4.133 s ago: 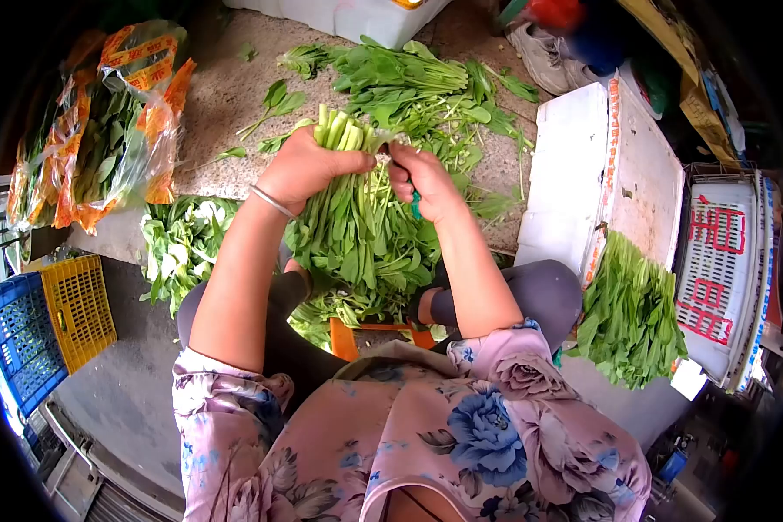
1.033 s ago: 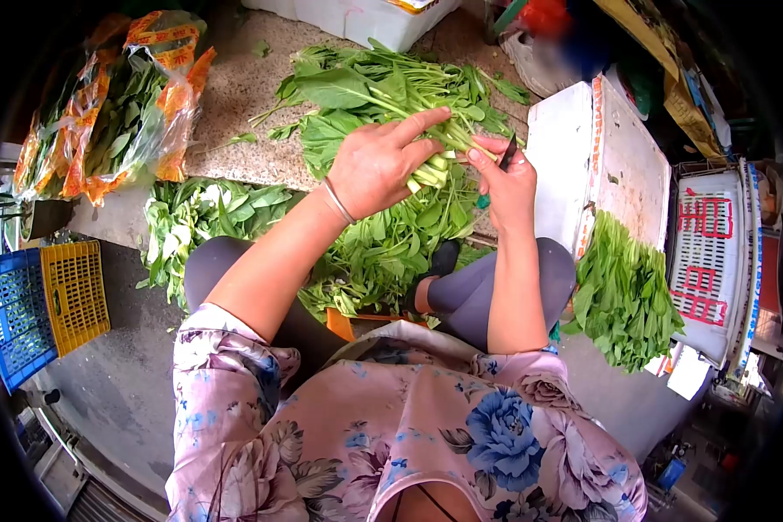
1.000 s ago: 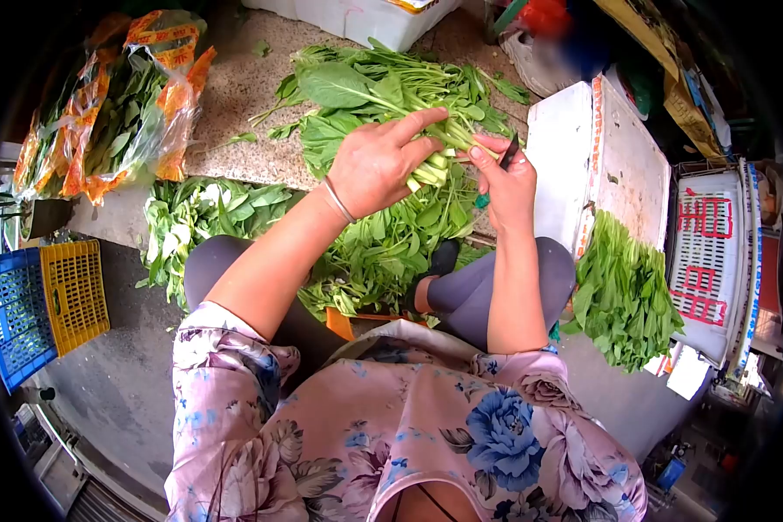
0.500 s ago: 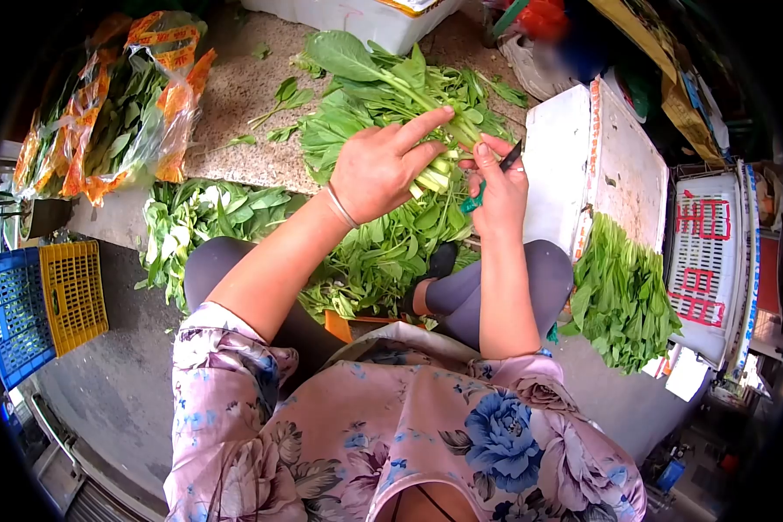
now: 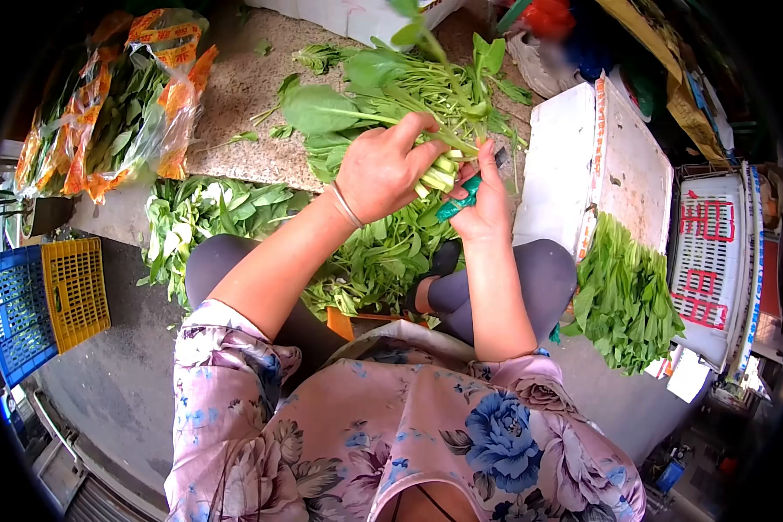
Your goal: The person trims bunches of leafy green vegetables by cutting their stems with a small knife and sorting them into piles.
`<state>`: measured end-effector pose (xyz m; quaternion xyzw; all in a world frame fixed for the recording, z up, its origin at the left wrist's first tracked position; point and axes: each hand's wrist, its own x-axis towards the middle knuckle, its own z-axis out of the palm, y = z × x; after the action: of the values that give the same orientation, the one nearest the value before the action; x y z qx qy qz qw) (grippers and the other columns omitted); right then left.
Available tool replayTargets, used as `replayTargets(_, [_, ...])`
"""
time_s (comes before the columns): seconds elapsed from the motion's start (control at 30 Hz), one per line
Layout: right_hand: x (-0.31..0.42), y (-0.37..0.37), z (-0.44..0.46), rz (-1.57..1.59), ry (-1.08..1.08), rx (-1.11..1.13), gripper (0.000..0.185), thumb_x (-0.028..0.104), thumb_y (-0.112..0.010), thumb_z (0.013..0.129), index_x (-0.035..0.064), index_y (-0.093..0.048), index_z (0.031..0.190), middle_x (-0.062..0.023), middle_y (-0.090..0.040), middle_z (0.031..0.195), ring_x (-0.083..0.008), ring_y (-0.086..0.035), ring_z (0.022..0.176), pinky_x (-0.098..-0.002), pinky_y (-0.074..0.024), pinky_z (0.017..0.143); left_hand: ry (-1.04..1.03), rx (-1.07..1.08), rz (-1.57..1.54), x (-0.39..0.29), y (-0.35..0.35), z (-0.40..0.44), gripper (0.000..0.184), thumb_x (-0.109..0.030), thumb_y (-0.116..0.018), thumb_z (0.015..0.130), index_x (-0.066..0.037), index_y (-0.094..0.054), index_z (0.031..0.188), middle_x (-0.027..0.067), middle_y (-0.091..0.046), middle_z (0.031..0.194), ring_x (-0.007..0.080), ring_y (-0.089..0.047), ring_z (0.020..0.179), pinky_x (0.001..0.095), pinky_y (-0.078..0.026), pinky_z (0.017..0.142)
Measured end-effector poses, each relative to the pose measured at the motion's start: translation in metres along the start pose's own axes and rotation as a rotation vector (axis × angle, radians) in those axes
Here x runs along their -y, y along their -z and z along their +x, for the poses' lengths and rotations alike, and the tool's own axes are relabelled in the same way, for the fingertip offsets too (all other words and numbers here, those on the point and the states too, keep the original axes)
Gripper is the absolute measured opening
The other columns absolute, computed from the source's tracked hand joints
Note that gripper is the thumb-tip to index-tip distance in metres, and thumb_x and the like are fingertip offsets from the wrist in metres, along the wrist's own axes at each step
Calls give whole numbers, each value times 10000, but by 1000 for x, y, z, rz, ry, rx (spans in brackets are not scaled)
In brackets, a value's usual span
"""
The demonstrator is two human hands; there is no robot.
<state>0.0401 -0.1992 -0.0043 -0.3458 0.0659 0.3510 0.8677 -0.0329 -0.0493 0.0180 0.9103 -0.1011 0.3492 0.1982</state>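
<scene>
Stems, pale green and blunt-ended (image 5: 438, 174), jut from beneath your left hand (image 5: 381, 170), which is clamped on a leafy green bunch, its index finger laid across the stalks and a thin silver bangle (image 5: 348, 205) round the wrist. One broad green leaf (image 5: 317, 110) on a long stalk spreads out to the left above that hand, over the speckled stone slab (image 5: 244, 96). Your right hand (image 5: 480, 196) is just beside it, its fingers closed round a crumpled teal-green wrapped handle (image 5: 458, 198), while thumb and fingertips meet near the base of a separate upright green stalk (image 5: 473, 113); whether they pinch it firmly, you cannot tell from this view. A small dark tip (image 5: 501, 157) shows beside the right fingers, too little of it to make out clearly. Behind the hands, a loose heap of slender greens (image 5: 426, 83) lies on the slab, and nearer you, between your knees, is a thick pile of loose leaves (image 5: 374, 261). To the left are paler, broader greens (image 5: 222, 209), orange-printed clear plastic bags (image 5: 176, 109) with dark leaves inside, and a yellow slatted crate (image 5: 76, 291) touching a blue one. To the right, a neat green bunch (image 5: 628, 300) rests against a scuffed white foam box (image 5: 555, 161).
</scene>
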Motion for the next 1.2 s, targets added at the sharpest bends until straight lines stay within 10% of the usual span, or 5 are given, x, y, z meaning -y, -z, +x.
replayTargets(1.2, [15, -4, -3, -503, 430, -231, 262, 224, -661, 800, 26, -551, 932, -64, -625, 770, -110, -610, 631, -162, -336, 398, 200, 249, -126, 6, 1, -6, 325, -167, -712, 600, -130, -616, 908, 9, -521, 1010, 214, -606, 703, 328, -495, 605])
